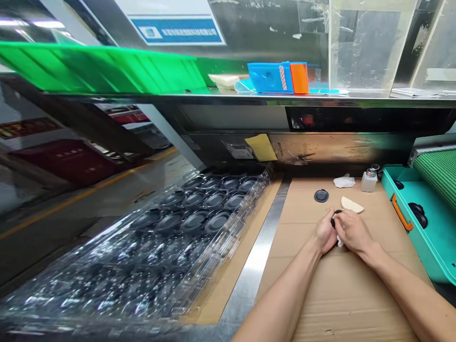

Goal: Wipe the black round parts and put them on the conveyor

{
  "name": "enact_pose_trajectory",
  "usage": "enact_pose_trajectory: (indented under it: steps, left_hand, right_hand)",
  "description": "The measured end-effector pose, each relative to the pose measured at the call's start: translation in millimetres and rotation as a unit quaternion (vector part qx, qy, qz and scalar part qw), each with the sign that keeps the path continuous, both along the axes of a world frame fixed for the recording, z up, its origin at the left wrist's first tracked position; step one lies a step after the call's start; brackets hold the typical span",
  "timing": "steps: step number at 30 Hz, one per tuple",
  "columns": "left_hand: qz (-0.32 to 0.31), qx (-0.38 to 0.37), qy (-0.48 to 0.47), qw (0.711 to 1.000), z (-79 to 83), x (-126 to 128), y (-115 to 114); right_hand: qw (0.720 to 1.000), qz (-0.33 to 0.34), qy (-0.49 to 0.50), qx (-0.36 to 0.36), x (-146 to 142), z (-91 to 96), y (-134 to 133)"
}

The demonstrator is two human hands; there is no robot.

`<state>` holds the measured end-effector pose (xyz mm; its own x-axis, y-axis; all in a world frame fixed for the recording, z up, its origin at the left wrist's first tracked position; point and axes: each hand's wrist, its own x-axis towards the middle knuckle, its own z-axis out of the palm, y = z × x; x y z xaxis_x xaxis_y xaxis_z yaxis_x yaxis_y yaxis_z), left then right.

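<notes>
My left hand is closed around a small black round part, mostly hidden by the fingers. Close against it, my right hand has its fingers bent onto the same part. A bit of white cloth pokes out below, between the two hands, and seems to be in the right one. Just beyond them a black round lid with a small tab lies flat on the cardboard. Beside it rests a cream half-round pad.
Clear plastic trays with black round parts fill the left. At the back stand a small pump bottle and a crumpled white cloth. A teal bin with black parts is at right, under a shelf with a green crate.
</notes>
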<state>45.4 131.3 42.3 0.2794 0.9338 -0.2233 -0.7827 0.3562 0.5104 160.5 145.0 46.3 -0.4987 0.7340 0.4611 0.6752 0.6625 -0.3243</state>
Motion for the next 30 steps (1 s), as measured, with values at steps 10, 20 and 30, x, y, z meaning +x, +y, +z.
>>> enact_pose_trajectory:
  steps: [10, 20, 30]
  left_hand:
    - [0.000, 0.001, 0.021, 1.000, -5.9, 3.4, 1.1]
    - [-0.018, 0.023, -0.015, 0.999, -2.9, -9.8, 5.8]
    - [-0.016, -0.040, -0.102, 0.994, 11.5, -32.7, 4.2]
  right_hand:
    - [0.999, 0.002, -0.040, -0.034, 1.4, 10.3, 0.9]
    - [0.982, 0.091, 0.138, -0.090, 10.1, 25.2, -1.1]
    - [0.801, -0.110, 0.557, -0.190, 37.9, 32.9, 39.2]
